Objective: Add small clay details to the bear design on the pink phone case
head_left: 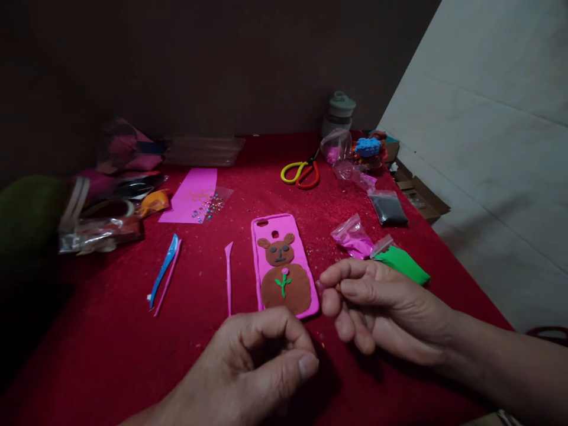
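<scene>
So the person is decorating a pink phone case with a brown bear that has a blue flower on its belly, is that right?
Not quite: the head view shows the flower is pink, on a green stem. It is on the belly of the brown bear on the pink phone case.

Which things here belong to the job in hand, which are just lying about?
Likely the job:
pink phone case with flat brown bear
slim pink plastic tool
clear bag of pink clay
clear bag of bright green clay

Apparently just lying about:
scissors with yellow and red handles
grey-green lidded bottle
pink rectangular sheet
</scene>
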`<state>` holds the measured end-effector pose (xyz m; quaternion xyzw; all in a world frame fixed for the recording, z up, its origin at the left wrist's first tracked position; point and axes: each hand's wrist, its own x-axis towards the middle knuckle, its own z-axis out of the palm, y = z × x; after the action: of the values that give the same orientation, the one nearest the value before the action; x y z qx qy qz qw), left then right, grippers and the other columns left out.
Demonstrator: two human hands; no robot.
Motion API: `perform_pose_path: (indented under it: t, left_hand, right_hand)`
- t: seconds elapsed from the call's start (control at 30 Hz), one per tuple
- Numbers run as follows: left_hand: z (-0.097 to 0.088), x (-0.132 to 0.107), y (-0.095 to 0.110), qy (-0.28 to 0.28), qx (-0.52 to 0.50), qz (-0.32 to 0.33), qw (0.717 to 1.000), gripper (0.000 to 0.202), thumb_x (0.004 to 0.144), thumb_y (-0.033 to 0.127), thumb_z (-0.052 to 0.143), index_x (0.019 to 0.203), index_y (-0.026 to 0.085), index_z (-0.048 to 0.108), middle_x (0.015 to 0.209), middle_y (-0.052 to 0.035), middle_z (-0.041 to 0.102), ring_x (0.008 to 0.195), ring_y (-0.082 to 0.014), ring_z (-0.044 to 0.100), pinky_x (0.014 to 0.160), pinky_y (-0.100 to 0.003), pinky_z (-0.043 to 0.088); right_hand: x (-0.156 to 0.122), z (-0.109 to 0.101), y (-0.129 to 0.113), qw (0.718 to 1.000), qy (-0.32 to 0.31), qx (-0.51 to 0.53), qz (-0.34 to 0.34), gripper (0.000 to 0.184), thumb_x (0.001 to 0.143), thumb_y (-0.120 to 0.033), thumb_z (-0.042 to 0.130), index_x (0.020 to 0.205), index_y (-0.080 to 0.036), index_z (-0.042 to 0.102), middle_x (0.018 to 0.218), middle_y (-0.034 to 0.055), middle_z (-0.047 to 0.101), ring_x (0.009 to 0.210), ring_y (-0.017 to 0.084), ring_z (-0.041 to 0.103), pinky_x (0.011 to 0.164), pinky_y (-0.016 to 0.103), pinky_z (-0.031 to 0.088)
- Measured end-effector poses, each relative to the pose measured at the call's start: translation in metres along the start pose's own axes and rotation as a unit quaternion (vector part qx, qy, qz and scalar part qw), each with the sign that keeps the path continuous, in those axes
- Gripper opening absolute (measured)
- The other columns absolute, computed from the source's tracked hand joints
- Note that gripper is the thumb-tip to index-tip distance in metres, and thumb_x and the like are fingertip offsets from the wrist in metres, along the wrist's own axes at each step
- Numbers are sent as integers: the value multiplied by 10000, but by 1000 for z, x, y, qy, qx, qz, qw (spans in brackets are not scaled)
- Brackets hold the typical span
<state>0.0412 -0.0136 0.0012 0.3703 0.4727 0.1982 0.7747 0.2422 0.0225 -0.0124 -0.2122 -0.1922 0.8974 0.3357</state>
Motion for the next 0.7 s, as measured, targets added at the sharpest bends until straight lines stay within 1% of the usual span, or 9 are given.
perform_pose_path:
  t: [0.13,0.27,0.43,0.57,0.7]
  left_hand:
    - [1,-2,0,0,-2,-2,1000,356,742,474,728,699,158,570,524,67,424,479,-57,324,460,-191,241]
    - [0,-2,-3,-12,-16,-3,1000,341,760,465,715,704,166,562,537,61,433,486,-61,338,474,-199,254]
    - [-1,-2,-7,-14,-14,-3,1000,331,768,465,709,721,170,564,551,55,446,497,-69,353,486,-210,262]
    - [-1,-2,-6,-21,-5,4,1000,351,761,485,708,711,170,562,532,61,428,483,-65,341,470,-201,255]
    - [0,-1,-5,-10,-7,4,1000,351,752,487,715,715,169,570,538,57,446,486,-66,351,470,-198,261]
  right_hand:
    - [1,-1,0,1000,5,0,0,29,864,-113,661,892,-109,655,769,63,737,604,140,720,469,153,568]
    - [0,-1,-1,1000,3,1,7,96,836,-167,716,867,-119,638,719,58,735,561,146,712,430,143,548]
    - [-1,-2,0,999,38,-25,12,167,771,-206,776,813,-119,640,631,34,702,477,134,670,359,130,498]
    - [-1,-1,0,999,31,-25,8,111,799,-165,735,826,-110,642,685,52,717,527,137,690,395,136,516]
    - [1,-1,-2,1000,18,-24,-3,32,851,-124,653,861,-117,624,752,64,725,592,137,708,454,147,539]
